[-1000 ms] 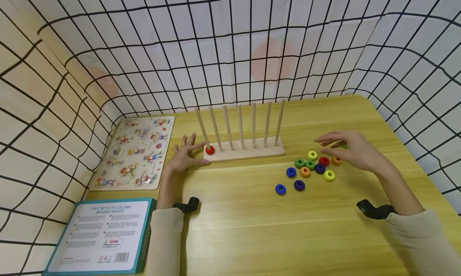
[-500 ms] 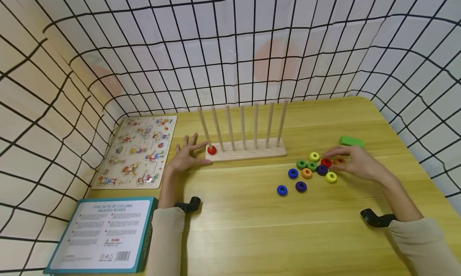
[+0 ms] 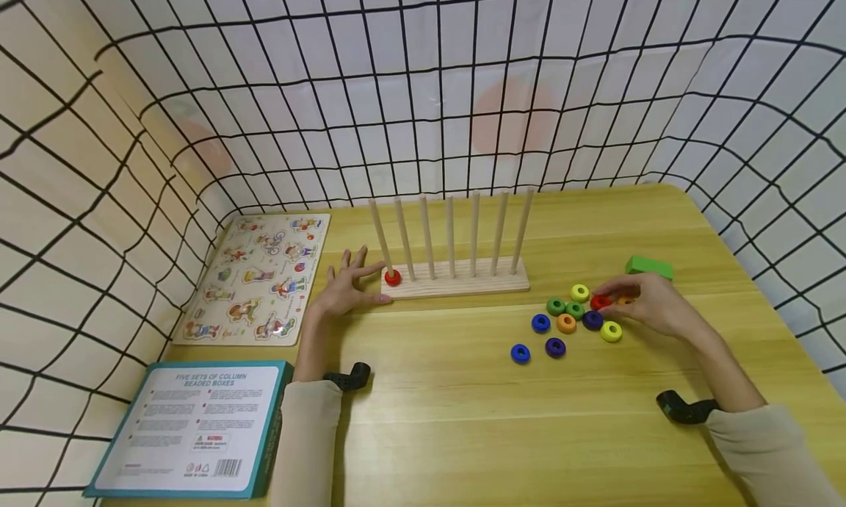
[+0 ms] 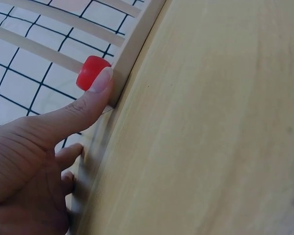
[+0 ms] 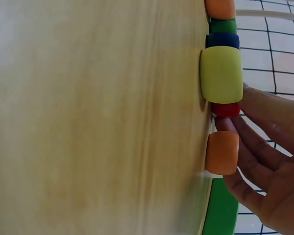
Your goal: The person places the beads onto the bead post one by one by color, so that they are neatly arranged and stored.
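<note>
At the left end of a wooden peg stand (image 3: 456, 278), my left hand (image 3: 344, 290) lies with fingers spread. Its thumb presses the front edge and its index fingertip meets the end near the back corner. One red ring bead (image 3: 393, 278) sits at the bottom of the leftmost peg, close to the thumb in the left wrist view. My right hand (image 3: 657, 305) pinches another red bead (image 3: 600, 303) on the table between thumb and fingertips. Beside it are an orange bead (image 5: 222, 152), partly covered by the hand in the head view, and a yellow bead (image 5: 221, 74).
Several green, blue, purple, yellow and orange beads (image 3: 566, 323) lie around the right hand. Behind it is a green block (image 3: 650, 267). At left are a picture puzzle board (image 3: 254, 279) and a teal-edged box (image 3: 192, 426). Black netting (image 3: 456, 117) encloses the table.
My right hand has come down from above the beads and closed its fingertips on the red bead, uncovering the green block. My left hand stays at the peg stand. The head view has shifted slightly.
</note>
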